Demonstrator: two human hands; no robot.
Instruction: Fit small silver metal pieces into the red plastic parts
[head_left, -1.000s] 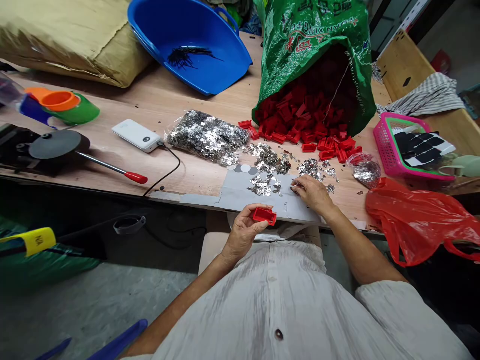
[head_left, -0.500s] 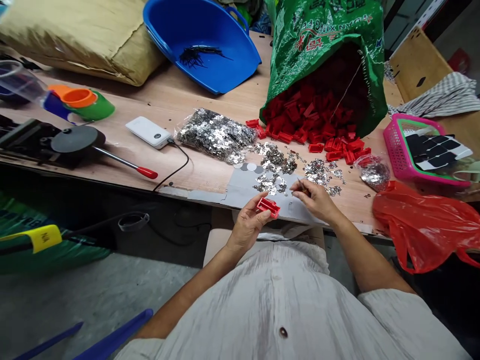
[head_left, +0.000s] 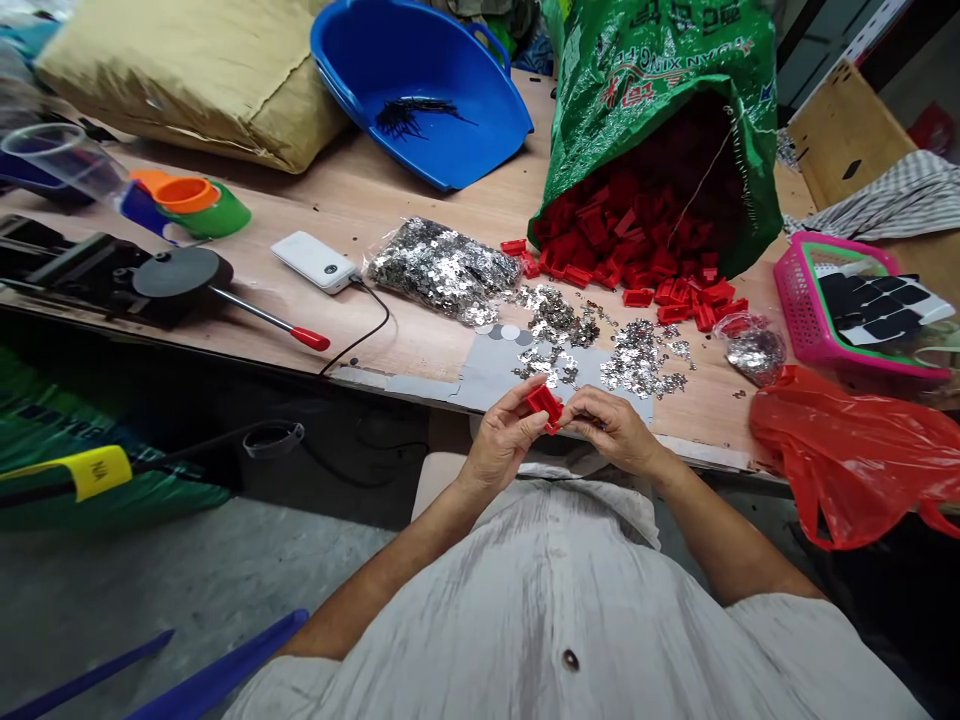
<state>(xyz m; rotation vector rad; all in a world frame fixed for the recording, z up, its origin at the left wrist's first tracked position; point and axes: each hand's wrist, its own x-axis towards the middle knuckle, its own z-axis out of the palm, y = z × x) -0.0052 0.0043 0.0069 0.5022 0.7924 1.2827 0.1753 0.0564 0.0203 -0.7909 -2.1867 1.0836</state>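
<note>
Left hand [head_left: 496, 446], in my head view, pinches a red plastic piece [head_left: 543, 404] by the table's [head_left: 420, 355] near edge; its long axis slants down rightward, one end towards the right hand [head_left: 611, 428], whose fingertips bunch there, holding what I cannot tell.

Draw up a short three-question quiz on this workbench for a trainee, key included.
1. Multiple choice: what lies heaped at the mouth of the green sack?
A) silver metal pieces
B) red plastic pieces
C) black strips
2. True or false: the left hand holds a single red piece, with the right hand close beside it.
3. Fill in the blank: the white device lies to the left of a clear bag filled with ____-coloured pieces.

Key: 1. B; 2. True; 3. silver.
</note>
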